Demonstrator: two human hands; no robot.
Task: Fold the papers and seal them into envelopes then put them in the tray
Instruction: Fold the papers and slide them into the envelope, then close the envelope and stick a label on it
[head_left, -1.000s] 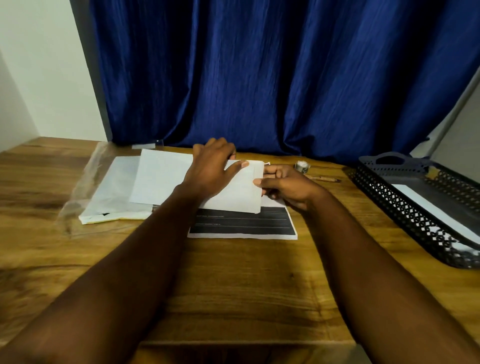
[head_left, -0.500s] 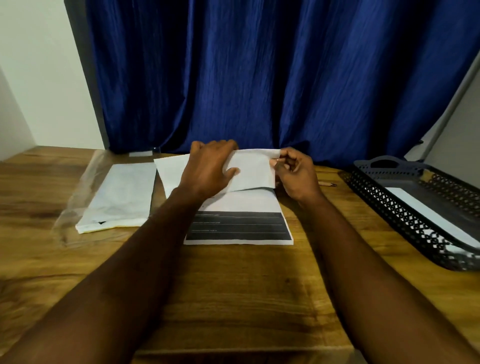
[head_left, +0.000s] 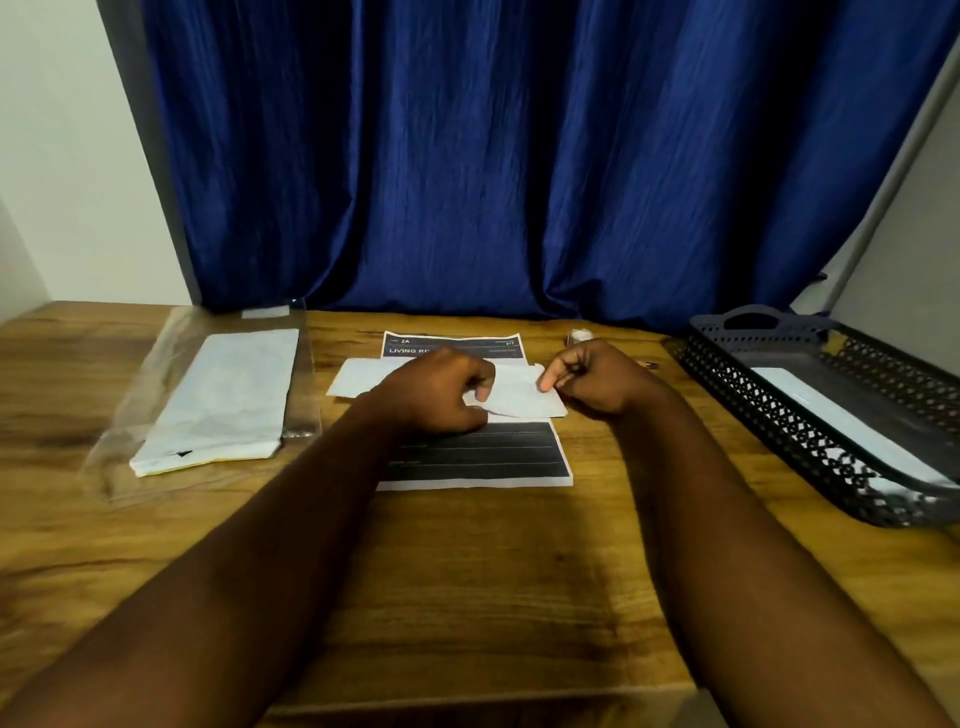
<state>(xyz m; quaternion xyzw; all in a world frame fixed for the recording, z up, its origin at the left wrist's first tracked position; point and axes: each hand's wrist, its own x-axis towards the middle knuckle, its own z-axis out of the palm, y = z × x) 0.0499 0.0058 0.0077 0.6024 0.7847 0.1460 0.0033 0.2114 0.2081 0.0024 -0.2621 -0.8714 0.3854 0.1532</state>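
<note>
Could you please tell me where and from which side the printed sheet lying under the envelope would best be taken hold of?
Probably the near edge of the printed sheet, approached from the person's side. That edge lies bare on the table, while the middle is covered by the envelope and both hands, left hand and right hand. Being flat, it likely needs fingers slid under a near corner.

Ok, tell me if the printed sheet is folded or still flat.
Flat: the printed sheet lies spread on the table, both ends visible, unfolded.
</note>
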